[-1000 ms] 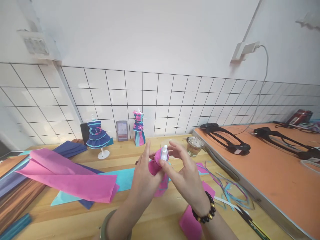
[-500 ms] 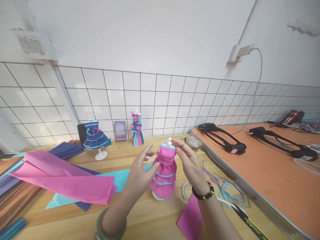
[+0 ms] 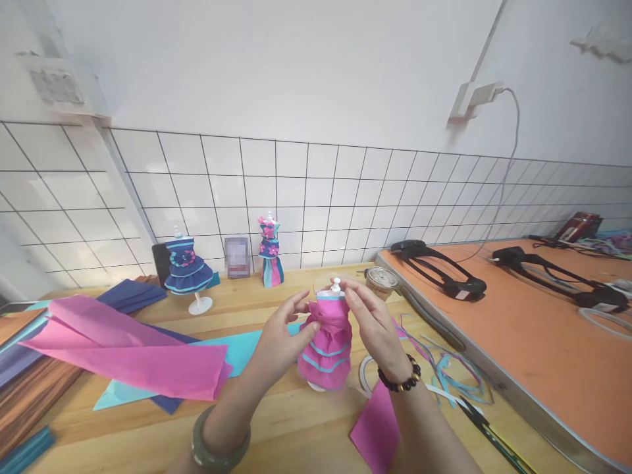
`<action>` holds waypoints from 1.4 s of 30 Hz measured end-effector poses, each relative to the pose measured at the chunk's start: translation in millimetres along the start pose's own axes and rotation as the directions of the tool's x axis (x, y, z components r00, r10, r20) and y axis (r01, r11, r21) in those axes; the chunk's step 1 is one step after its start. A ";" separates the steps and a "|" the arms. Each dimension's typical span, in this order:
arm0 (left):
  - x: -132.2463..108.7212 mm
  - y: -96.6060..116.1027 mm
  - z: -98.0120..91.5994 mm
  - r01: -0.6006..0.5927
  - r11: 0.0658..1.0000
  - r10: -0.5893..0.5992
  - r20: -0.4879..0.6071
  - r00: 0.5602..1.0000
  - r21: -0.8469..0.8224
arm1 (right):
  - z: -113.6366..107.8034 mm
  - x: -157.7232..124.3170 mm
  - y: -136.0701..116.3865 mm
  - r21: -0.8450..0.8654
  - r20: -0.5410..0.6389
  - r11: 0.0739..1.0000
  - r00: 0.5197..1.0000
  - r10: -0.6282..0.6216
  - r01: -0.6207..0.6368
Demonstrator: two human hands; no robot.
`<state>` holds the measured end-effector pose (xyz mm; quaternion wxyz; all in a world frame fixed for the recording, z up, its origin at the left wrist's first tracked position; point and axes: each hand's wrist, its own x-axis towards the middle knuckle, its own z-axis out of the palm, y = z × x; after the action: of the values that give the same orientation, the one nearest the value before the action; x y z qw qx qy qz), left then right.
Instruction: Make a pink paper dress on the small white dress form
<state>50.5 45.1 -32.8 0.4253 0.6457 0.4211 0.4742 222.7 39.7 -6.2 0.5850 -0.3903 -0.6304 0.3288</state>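
2 bare hands are held around a small pink dress (image 3: 326,362), which is worn by a white dress form (image 3: 336,284) kept upright at the middle of the counter (image 3: 281,434). Pale blue trim is seen at the neckline, and 2 pale blue bands on the skirt. Left hand (image 3: 282,332): grip spread, thumb laid over the dress front at the waist. Right hand (image 3: 376,326): fingertips set beside the form's neck, at the bodice's upper right edge; whether anything is pinched cannot be told.

To the left, a long pink sheet (image 3: 143,365) is spread over a light blue strip (image 3: 247,349). Farther back, 2 more dressed forms are noted: 1 in a navy dress (image 3: 188,273), 1 in a multicolored dress (image 3: 270,257). Near right: a folded pink piece (image 3: 376,424), beside a tape roll (image 3: 364,375).
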 end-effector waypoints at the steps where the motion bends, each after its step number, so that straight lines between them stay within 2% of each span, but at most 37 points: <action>1: 0.2 0.1 -0.2 -0.005 1.000 0.005 -0.002 1.000 -0.007 | 0.3 -0.2 1.3 0.009 0.015 1.000 1.000 -0.007 0.007; 5: 1.5 2.9 -1.8 0.008 0.992 -0.004 0.031 1.000 -0.127 | 1.2 0.4 4.2 0.021 0.019 1.000 1.000 -0.016 0.016; 9: 2.6 5.9 -4.1 0.131 0.929 -0.095 0.120 0.988 -0.346 | 0.7 1.4 3.7 0.049 0.043 0.999 0.999 -0.017 0.015; 11: 2.7 6.0 -5.1 0.176 0.901 -0.130 0.140 0.982 -0.396 | 0.1 1.7 3.1 0.067 0.062 0.998 0.998 -0.009 0.005; 16: 3.6 2.6 -6.2 0.186 0.895 -0.151 0.118 0.982 -0.406 | -1.9 2.0 -0.2 0.074 0.091 0.997 0.996 -0.023 0.016; 20: 4.3 0.5 -5.6 0.191 0.889 -0.141 0.148 0.979 -0.416 | -3.1 1.6 -2.5 0.107 0.145 0.994 0.989 -0.031 0.015; 26: 2.3 2.9 -10.2 0.135 0.892 -0.026 0.248 0.968 -0.431 | -5.2 1.9 4.6 0.279 0.179 0.959 0.984 -0.005 -0.046; 31: 0.4 11.6 -17.6 -0.046 0.959 0.149 0.355 0.923 -0.281 | -5.0 2.1 6.5 0.352 0.226 0.932 0.974 0.001 -0.082; 35: -2.1 20.8 -18.7 -0.160 0.985 0.174 0.392 0.903 -0.070 | -2.3 1.5 7.8 0.337 0.236 0.936 0.972 0.015 -0.097; 39: -5.2 26.3 -19.0 -0.255 0.961 0.201 0.365 0.909 0.108 | -1.6 1.9 8.4 0.300 0.224 0.948 0.974 0.037 -0.105; 42: -7.5 28.6 -22.2 -0.360 0.902 0.272 0.333 0.903 0.240 | -1.6 2.6 5.4 0.304 0.200 0.948 0.979 0.036 -0.097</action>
<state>31.6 33.2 -3.3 0.2977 0.8250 0.3083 0.3684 224.8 44.5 -9.5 0.5642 -0.2806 -0.6104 0.4799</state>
